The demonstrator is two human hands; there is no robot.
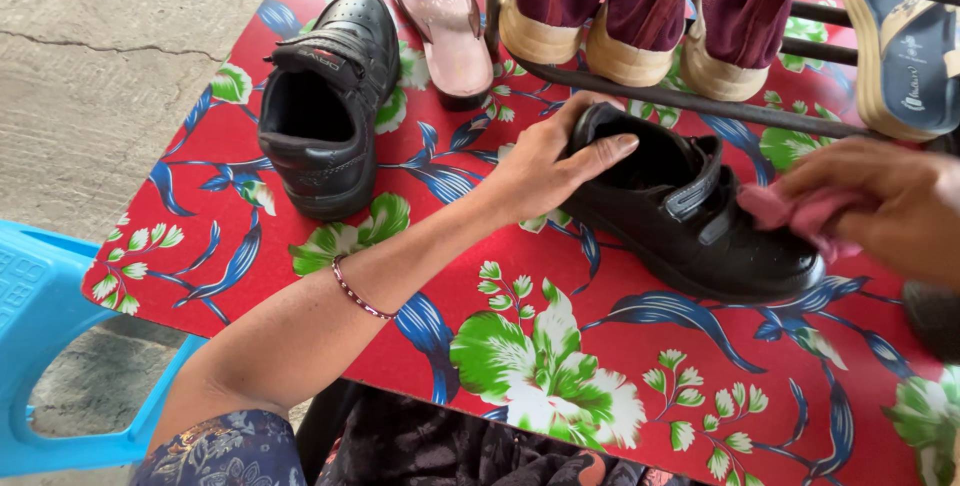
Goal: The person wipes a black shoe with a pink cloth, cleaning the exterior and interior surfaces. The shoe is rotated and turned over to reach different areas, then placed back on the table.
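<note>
Black strap shoe (700, 221) lies on its sole on the flower-printed red tabletop (560, 346), toe pointing right, as a seated person wipes it. The left hand (545, 171) grips the heel collar, thumb over the rim, steadying the shoe. The right hand (880, 206) is closed around a bunched pink cloth (800, 216) pressed to the upper near the strap and toe. The leather shows a dull sheen, though from this angle it cannot be told how much of the surface is clean; the wiping looks to be mid-course on this shoe.

Its partner, a matching black shoe (325, 106), stands well apart to the left on the same tabletop, untouched by either hand; whether it has been wiped cannot be told. Beside that one rests a mauve sandal (445, 21). Behind, a dark metal rack (700, 101) carries maroon shoes with cream soles (640, 6) and a blue-lined sandal (910, 56). A blue plastic chair (50, 346) sits at lower left on the concrete floor (100, 36).
</note>
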